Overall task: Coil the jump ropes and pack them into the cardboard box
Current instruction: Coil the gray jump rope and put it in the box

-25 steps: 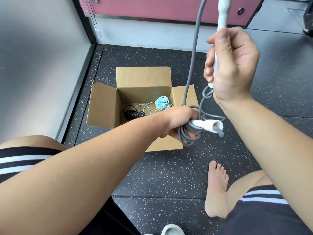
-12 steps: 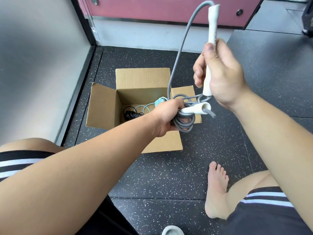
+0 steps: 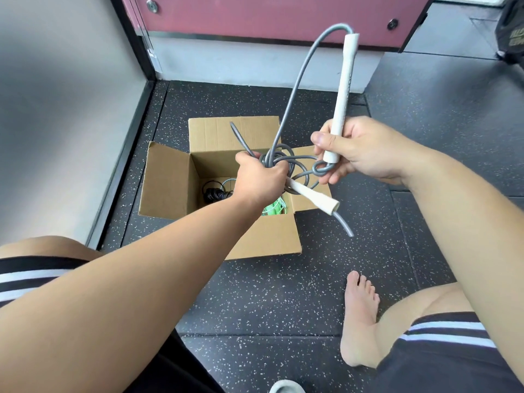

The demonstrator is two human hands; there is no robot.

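While we hold a gray rope (image 3: pixel 297 82) by the box (image 3: pixel 167 180),
our left hand (image 3: pixel 259 180) squeezes loops (image 3: pixel 276 160); our right hand (image 3: pixel 365 148) grips a handle (image 3: pixel 344 89).

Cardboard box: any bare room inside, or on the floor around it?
Inside the cardboard box is crowded: black rope left, green rope right, left hand hiding the middle. Bare floor lies between its front flap and the foot.
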